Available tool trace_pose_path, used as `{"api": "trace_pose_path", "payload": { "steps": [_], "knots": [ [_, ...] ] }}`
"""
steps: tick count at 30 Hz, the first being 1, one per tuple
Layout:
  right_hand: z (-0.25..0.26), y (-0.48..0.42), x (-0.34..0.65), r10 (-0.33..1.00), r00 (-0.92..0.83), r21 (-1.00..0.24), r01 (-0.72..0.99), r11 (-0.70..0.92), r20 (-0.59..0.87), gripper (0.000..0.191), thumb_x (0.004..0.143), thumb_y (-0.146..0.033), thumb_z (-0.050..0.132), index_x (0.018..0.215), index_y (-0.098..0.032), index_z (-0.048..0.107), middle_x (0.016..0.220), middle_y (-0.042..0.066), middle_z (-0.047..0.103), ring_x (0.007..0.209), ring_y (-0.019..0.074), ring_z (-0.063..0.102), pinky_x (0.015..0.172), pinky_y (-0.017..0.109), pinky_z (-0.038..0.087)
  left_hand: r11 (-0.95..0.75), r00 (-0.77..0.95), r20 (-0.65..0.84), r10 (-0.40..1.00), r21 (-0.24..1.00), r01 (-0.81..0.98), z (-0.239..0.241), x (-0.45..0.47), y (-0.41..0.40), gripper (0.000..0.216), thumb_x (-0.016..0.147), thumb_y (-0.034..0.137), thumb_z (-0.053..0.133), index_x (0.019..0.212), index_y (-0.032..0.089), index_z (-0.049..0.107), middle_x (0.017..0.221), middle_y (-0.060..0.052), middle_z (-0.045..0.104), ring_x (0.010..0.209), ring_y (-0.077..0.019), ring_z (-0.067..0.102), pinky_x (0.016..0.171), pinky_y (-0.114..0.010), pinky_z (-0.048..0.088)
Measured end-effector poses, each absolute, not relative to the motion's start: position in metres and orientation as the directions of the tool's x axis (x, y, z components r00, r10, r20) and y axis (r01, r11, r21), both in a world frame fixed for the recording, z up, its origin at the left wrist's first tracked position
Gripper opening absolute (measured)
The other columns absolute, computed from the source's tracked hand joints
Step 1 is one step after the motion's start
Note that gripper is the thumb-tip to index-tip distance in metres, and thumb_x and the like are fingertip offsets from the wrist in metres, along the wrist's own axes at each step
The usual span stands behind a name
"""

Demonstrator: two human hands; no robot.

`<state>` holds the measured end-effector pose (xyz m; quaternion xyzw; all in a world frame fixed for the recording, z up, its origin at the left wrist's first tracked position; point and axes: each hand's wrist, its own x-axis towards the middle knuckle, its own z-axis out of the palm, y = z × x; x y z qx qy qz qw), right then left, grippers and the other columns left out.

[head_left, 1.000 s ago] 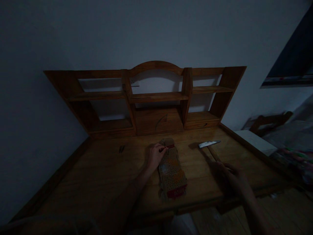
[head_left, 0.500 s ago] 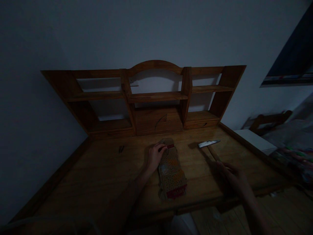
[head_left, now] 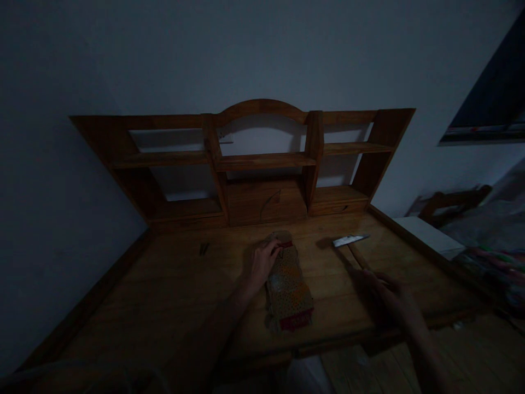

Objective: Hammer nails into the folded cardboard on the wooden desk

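The room is dim. A patterned cloth pouch (head_left: 289, 287) with red trim lies on the wooden desk (head_left: 164, 295). My left hand (head_left: 260, 264) rests on its far end, fingers curled and pinching the upper edge of the pouch. A hammer lies to the right, its metal head (head_left: 349, 240) pointing away and its wooden handle (head_left: 359, 256) running toward me. My right hand (head_left: 388, 298) is wrapped round the near end of that handle, low over the desk.
A wooden hutch with shelves (head_left: 262, 161) stands at the back of the desk against a pale wall. A small dark object (head_left: 203, 249) lies on the desk to the left. A chair back (head_left: 451, 200) and colourful fabric (head_left: 492, 262) are at the right.
Almost nothing has moved. Both hands keep their places on the pouch and the hammer handle; the view has only shifted slightly.
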<state>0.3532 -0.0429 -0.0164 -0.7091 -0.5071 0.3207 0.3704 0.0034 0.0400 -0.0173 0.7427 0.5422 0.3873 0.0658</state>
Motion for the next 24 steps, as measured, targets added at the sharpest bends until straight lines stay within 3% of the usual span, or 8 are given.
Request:
{"api": "trace_pose_path", "payload": {
  "steps": [6,17,24],
  "knots": [
    [-0.018,-0.041,0.356,0.958,0.278,-0.833,0.513,-0.207,-0.067,0.053,0.074,-0.058,0.054,0.107,-0.019,0.067,0.094,0.006,0.073,0.096,0.0308,0.064,0.073,0.033,0.050,-0.438,0.223,0.513,0.829,0.346,0.830,-0.011,0.002,0.032,0.019,0.090,0.023,0.049,0.102,0.025,0.063,0.094,-0.004,0.067,0.083,-0.0172,0.063,0.075,-0.025,0.045],
    [-0.014,-0.043,0.352,0.956,0.294,-0.824,0.537,-0.181,-0.019,0.049,0.074,-0.057,0.054,0.103,-0.020,0.070,0.092,0.006,0.073,0.094,0.0295,0.065,0.071,0.030,0.050,-0.454,0.180,0.495,0.850,0.516,0.727,-0.021,0.005,0.043,0.017,0.091,0.022,0.046,0.094,0.021,0.062,0.088,-0.002,0.068,0.076,-0.0153,0.065,0.066,-0.022,0.045],
    [-0.019,-0.041,0.356,0.952,0.303,-0.805,0.554,-0.213,-0.044,0.051,0.074,-0.059,0.054,0.103,-0.020,0.069,0.092,0.007,0.073,0.093,0.0298,0.065,0.070,0.031,0.050,-0.446,0.156,0.493,0.856,0.550,0.706,-0.019,0.003,0.047,0.016,0.090,0.022,0.047,0.086,0.019,0.063,0.079,-0.001,0.067,0.070,-0.0135,0.064,0.063,-0.019,0.043]
  ]
}}
